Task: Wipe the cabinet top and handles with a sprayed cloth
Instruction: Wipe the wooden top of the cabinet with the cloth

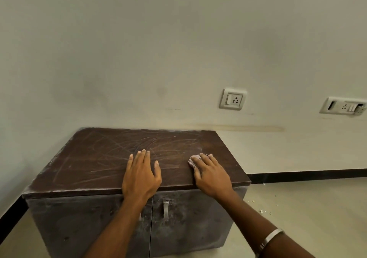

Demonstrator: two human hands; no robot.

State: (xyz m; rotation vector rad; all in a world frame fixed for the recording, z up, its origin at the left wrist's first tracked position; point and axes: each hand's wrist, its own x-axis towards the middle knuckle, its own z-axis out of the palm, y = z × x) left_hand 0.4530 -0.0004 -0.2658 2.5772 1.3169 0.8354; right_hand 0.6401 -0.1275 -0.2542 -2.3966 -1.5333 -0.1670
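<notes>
While the left hand point(141, 175) lies flat with straight fingers near the front edge of the cabinet top point(95, 158), the right hand point(209, 173) presses a pale cloth point(193, 159) onto the top toward its right edge, fingers spread over it. Scratches and dust mark the dark surface. One metal handle point(165, 208) shows on the right door, below the front edge.
</notes>
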